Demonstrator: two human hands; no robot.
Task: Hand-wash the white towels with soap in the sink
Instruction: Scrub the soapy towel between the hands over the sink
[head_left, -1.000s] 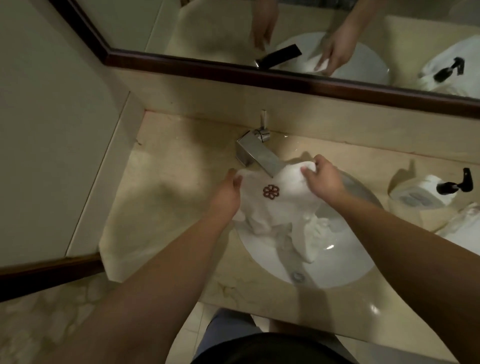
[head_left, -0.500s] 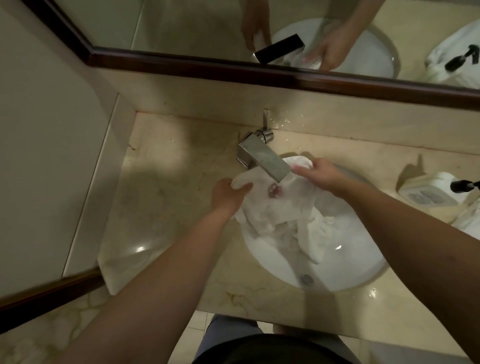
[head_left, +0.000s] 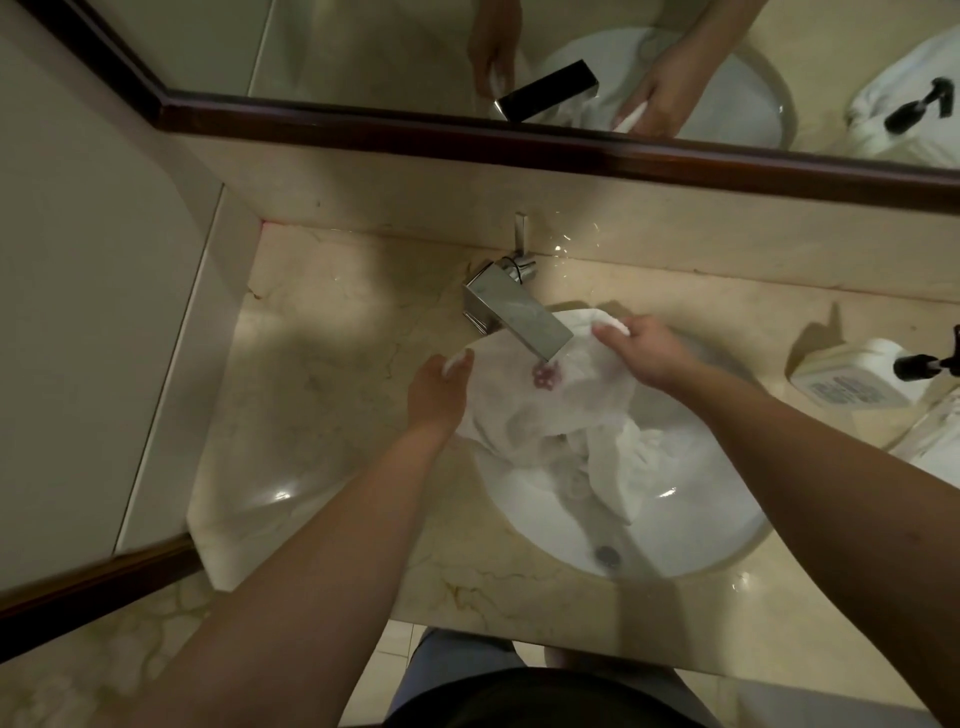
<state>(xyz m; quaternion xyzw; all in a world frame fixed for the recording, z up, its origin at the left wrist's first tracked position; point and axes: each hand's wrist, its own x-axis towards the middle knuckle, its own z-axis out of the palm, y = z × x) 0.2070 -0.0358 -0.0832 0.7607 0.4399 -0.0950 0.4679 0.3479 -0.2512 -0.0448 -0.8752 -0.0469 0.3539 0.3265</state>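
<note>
A white towel (head_left: 524, 410) with a small red flower emblem is stretched under the square chrome faucet (head_left: 514, 317), its lower part hanging into the white oval sink (head_left: 691, 540). My left hand (head_left: 439, 387) pinches the towel's left top corner. My right hand (head_left: 641, 345) grips the right top corner, just right of the spout. The emblem sits directly below the spout's tip and looks wet and blurred.
A white soap pump bottle with a black nozzle (head_left: 862, 374) lies on the marble counter (head_left: 322, 395) to the right of the sink. More white cloth (head_left: 935, 436) lies at the right edge. A dark-framed mirror (head_left: 519, 140) runs behind the faucet.
Both hands have carried the spread towel up and back, so the emblem now sits right under the spout. The view has tilted a little toward the sink.
</note>
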